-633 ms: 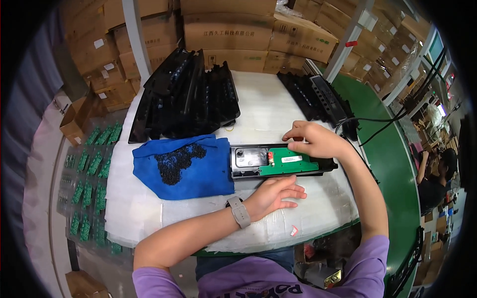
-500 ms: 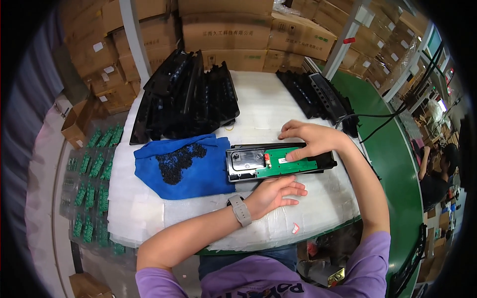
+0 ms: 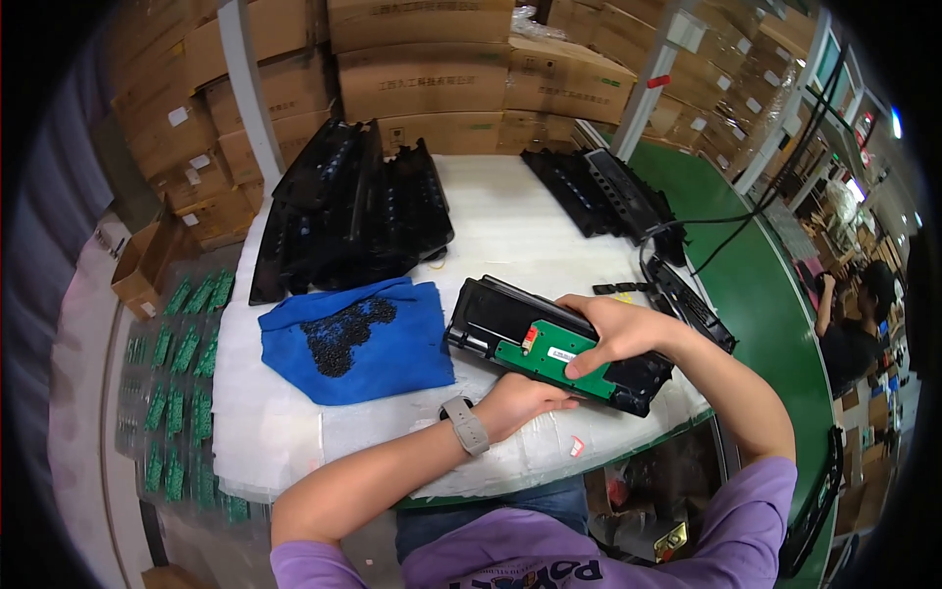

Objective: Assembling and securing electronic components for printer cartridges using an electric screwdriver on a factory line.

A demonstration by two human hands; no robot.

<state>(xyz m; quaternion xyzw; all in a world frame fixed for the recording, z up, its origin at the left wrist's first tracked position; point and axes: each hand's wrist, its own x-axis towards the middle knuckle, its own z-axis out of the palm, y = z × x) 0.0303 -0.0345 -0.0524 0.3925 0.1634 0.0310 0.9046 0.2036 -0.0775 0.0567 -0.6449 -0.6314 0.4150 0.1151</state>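
Note:
A long black plastic housing (image 3: pixel 491 312) with a green circuit board (image 3: pixel 581 344) inside it is tilted over the white padded table, its right end nearer to me. A red-and-white connector sits on the board. My right hand (image 3: pixel 628 334) grips the housing from the far side, thumb pressed on the board. At the near edge, my left hand (image 3: pixel 518 404) holds the housing from below, its fingertips partly hidden. Left of the housing lies a blue cloth (image 3: pixel 417 344) bearing a heap of tiny black pieces (image 3: pixel 339 344), too small to name.
Stacked black housings (image 3: pixel 363 216) stand at the far left, and more black parts (image 3: pixel 608 191) at the far right. Black cables (image 3: pixel 746 221) hang on the right. Green circuit boards (image 3: pixel 172 402) in clear trays lie at left. Cardboard boxes (image 3: pixel 422 79) line the back.
The housing has turned, its right end swinging toward me, and is now tilted. My left hand has closed in under its near edge. Small black parts behind it have come into view.

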